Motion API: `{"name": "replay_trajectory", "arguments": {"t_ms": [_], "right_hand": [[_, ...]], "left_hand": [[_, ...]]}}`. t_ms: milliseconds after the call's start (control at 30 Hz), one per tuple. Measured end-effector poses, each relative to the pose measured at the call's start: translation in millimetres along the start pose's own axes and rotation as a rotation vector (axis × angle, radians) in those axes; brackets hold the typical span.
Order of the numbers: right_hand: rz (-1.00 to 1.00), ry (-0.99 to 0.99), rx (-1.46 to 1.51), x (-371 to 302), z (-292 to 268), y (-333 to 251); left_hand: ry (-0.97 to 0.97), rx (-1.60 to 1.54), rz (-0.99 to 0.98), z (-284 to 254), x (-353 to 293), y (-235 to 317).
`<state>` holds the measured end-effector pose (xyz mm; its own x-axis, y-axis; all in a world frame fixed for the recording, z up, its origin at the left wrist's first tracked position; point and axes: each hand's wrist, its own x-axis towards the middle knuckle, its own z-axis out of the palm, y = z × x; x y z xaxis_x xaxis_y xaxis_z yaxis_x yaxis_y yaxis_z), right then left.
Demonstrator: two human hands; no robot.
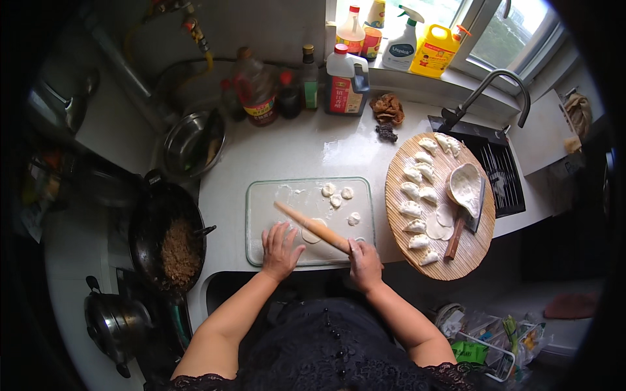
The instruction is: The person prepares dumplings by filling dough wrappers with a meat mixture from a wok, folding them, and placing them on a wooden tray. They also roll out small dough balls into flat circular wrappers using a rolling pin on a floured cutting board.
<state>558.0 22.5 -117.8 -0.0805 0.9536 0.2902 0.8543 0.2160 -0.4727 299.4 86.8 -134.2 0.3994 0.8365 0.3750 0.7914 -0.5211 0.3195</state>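
Observation:
My right hand [366,264] grips the near end of a wooden rolling pin [301,219], which slants up to the left. Beneath the pin lies a flat dough wrapper [310,238] on a glass-edged, flour-dusted board [262,195]. My left hand [279,253] rests on the board just left of the wrapper, fingers spread and nothing held. Several small dough pieces [336,201] sit toward the board's far right, with another piece [354,218] nearer the right edge.
To the right, a round bamboo tray [404,251] carries dumplings [411,209], wrappers [438,228], a flour bowl [465,186] and a cleaver [456,236], partly over the sink [502,176]. A pan of filling [179,254] stands left. Bottles [345,81] line the back.

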Motion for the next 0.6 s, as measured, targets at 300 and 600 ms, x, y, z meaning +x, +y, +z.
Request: {"name": "replay_trajectory", "arguments": {"t_ms": [300,600], "right_hand": [[0.220,0.165,0.174,15.4,-37.6,-13.5],[0.259,0.210,0.241,-2.6,-66.6,-28.6]], "left_hand": [[-0.198,-0.131,-0.250,58.0,79.7,11.9],[-0.561,-0.204,-0.328,47.1,106.7,11.0]]}}
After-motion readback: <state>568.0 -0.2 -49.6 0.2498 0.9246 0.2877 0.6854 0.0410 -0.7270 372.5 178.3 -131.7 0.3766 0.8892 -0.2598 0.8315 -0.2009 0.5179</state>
